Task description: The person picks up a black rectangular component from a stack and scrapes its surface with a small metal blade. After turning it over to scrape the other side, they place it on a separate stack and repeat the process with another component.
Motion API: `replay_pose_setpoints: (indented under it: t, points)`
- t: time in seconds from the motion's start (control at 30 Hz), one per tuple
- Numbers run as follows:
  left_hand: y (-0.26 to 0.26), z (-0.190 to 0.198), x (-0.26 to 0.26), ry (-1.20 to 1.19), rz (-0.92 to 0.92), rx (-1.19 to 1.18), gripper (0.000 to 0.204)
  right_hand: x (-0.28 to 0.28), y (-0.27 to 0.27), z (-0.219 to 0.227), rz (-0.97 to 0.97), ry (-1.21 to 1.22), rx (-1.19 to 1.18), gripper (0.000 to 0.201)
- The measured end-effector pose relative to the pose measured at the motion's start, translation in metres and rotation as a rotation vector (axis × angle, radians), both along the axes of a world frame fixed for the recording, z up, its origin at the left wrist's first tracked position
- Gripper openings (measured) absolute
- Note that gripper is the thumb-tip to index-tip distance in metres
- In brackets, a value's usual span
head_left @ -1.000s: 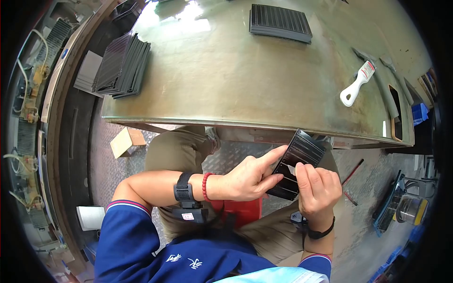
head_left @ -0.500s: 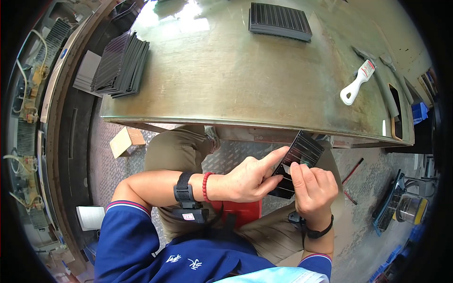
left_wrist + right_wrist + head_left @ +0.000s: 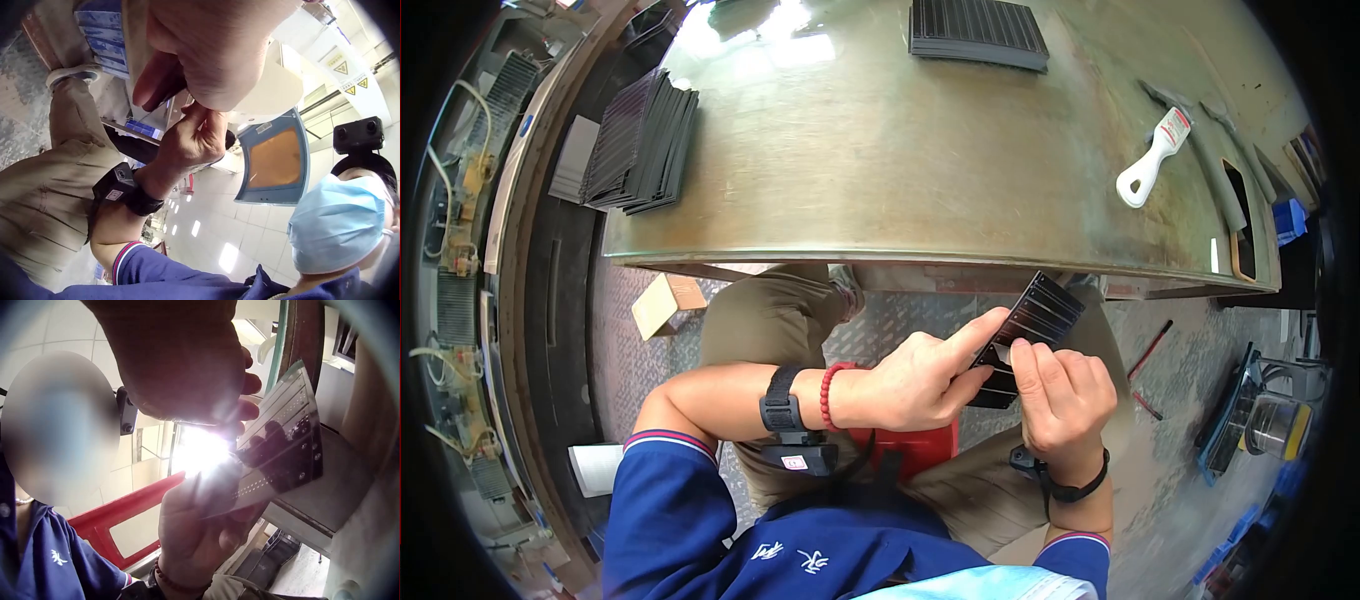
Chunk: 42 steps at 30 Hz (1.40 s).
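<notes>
Beside one table (image 3: 830, 180), two hands (image 3: 920, 382) (image 3: 1068, 402), one dark panel (image 3: 1042, 318)

2 hands (image 3: 920, 385) (image 3: 1068, 400), 1 held panel (image 3: 1048, 308), 1 pale piece (image 3: 1003, 353), 2 panel stacks (image 3: 978, 36) (image 3: 640, 145), 1 white tool (image 3: 1153, 160)

White tool (image 3: 1155, 158) on table (image 3: 820, 180); tan block (image 3: 664, 306), floor (image 3: 1165, 465)
</notes>
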<state>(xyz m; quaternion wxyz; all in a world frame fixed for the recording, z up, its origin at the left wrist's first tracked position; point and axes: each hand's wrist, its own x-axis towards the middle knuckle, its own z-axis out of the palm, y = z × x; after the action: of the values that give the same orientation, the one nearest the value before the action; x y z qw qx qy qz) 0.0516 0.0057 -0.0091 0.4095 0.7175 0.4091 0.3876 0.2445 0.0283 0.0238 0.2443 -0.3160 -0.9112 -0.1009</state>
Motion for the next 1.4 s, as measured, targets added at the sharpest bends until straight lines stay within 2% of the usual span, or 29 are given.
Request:
replay_pose_setpoints:
  t: [0.13, 0.23, 0.3, 0.43, 0.5, 0.6, 0.73, 1.1, 1.17, 1.2, 1.3, 1.4]
  points:
    - [0.001, 0.005, -0.003, -0.018, -0.02, 0.03, 0.07, 0.0, 0.0, 0.0, 0.0, 0.034, -0.029, 0.036]
    - [0.002, 0.012, -0.005, 0.018, -0.048, -0.069, 0.063, 0.0, 0.001, -0.001, 0.005, 0.055, -0.025, 0.037]
    - [0.001, 0.01, -0.004, -0.01, -0.009, 0.017, 0.069, 0.001, 0.001, -0.002, 0.002, 0.063, -0.023, 0.037]
    - [-0.002, 0.008, -0.005, -0.002, 0.005, 0.003, 0.068, 0.001, 0.001, -0.005, 0.01, 0.086, -0.07, 0.037]
    - [-0.003, 0.01, -0.006, 0.054, 0.004, -0.061, 0.061, 0.001, 0.001, -0.005, 0.007, 0.089, -0.08, 0.037]
    - [-0.002, 0.015, -0.007, 0.073, 0.073, -0.044, 0.063, 0.003, 0.001, -0.005, -0.009, 0.078, -0.11, 0.036]
    - [0.001, 0.012, -0.011, 0.075, 0.068, -0.016, 0.064, 0.006, 0.003, -0.011, -0.063, 0.045, -0.1, 0.036]
    - [0.007, 0.016, -0.021, 0.093, 0.11, 0.039, 0.062, 0.014, 0.008, -0.023, -0.161, 0.057, -0.156, 0.023]
    - [0.012, 0.018, -0.024, -0.004, 0.102, -0.193, 0.059, 0.015, 0.011, -0.02, -0.149, 0.085, -0.138, 0.02]
    - [0.014, 0.014, -0.025, -0.007, 0.116, -0.18, 0.059, 0.016, 0.012, -0.016, -0.14, 0.158, -0.138, 0.017]
    - [0.018, 0.004, -0.016, -0.407, 0.095, -0.311, 0.052, 0.021, 0.014, -0.005, -0.105, 0.288, -0.131, 0.017]
    - [0.018, 0.002, -0.016, -0.443, 0.054, -0.355, 0.052, 0.026, 0.013, -0.002, -0.074, 0.382, -0.133, 0.021]
